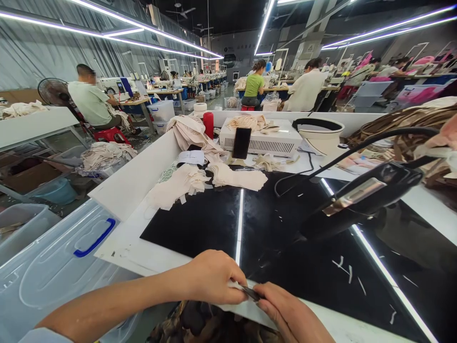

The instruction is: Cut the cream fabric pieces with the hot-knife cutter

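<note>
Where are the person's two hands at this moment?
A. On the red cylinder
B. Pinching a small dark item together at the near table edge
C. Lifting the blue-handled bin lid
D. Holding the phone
B: the left hand and right hand meet on a small dark item at the near edge of the table.

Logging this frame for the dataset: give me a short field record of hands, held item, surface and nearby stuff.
left hand: left hand pinches a small dark strip at the near table edge
right hand: right hand grips the same strip from the other side
surface: glossy black mat on a white table
on table: beige fabric pieces, phone propped upright, white box unit, red cylinder
near right: black arm-mounted tool above the mat
left of table: clear plastic bin lid, blue handle
background: seated co-workers at other tables
</note>
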{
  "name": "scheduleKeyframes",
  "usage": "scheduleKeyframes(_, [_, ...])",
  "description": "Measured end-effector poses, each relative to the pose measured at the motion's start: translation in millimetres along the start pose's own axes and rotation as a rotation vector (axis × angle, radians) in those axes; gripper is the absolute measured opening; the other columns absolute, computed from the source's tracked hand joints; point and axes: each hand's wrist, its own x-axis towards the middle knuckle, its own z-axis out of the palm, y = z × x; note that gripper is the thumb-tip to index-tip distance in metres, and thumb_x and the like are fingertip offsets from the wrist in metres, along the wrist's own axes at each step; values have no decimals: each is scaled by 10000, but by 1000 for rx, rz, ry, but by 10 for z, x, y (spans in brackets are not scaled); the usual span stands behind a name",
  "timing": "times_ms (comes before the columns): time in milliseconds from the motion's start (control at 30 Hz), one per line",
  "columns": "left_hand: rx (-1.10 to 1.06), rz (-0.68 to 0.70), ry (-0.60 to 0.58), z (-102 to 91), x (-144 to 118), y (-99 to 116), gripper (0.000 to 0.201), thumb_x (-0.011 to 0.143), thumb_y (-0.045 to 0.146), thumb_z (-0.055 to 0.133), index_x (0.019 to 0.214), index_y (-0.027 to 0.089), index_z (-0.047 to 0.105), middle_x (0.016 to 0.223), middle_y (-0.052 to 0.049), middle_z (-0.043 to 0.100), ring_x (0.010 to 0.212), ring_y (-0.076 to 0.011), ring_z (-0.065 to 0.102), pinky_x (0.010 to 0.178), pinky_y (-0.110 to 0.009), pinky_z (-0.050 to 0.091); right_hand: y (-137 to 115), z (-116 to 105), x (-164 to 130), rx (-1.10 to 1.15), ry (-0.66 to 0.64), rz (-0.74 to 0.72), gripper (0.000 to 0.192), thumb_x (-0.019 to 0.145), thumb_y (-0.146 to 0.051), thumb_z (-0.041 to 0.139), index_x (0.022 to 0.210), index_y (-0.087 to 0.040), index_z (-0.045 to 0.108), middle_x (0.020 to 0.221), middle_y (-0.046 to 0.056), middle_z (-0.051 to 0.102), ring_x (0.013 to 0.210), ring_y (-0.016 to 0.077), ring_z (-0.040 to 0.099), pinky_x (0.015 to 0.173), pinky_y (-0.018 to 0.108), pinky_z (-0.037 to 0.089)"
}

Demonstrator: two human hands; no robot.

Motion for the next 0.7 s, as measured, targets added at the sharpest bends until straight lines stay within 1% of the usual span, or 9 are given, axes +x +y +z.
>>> scheduleKeyframes(200, [65, 16, -7, 10, -3, 18, 155, 853, 282, 741, 932, 224, 862, 846, -17, 792, 819, -187, 723, 697, -224, 449, -54, 13, 29, 59, -7, 10, 496, 1073, -613, 389, 1165, -293, 758, 1055, 52, 804, 970, 202, 765, 906, 281, 583])
scheduleKeyframes(333, [107, 26, -3, 26, 0, 23, 141, 843, 254, 733, 903, 222, 856, 808, -10, 779, 792, -177, 714, 676, -221, 439, -57, 49, 38, 71, -17, 17, 509, 1076, -617, 362, 1099, -285, 746, 1016, 50, 787, 932, 209, 754, 859, 290, 574])
scheduleKeyframes(433, [99, 40, -1, 44, 4, 9, 140, 836, 233, 727, 898, 217, 852, 817, -7, 781, 800, -170, 716, 694, -207, 449, -60, 69, 43, 86, -32, 18, 521, 1081, -619, 331, 1036, -286, 730, 985, 39, 770, 886, 203, 739, 815, 289, 557])
scheduleKeyframes(567, [64, 40, 8, 60, 1, -14, 136, 827, 236, 730, 887, 223, 852, 797, 0, 769, 773, -158, 702, 685, -200, 445, -48, 96, 43, 113, -28, 11, 517, 1083, -625, 315, 1051, -295, 711, 968, 21, 754, 890, 193, 729, 821, 288, 531])
scheduleKeyframes(700, [26, 42, 20, 54, -4, -25, 155, 822, 244, 733, 908, 224, 860, 801, -4, 772, 767, -154, 695, 671, -201, 436, -25, 131, 39, 113, -12, -11, 522, 1084, -629, 305, 1024, -289, 697, 954, 16, 745, 876, 185, 722, 812, 287, 518])
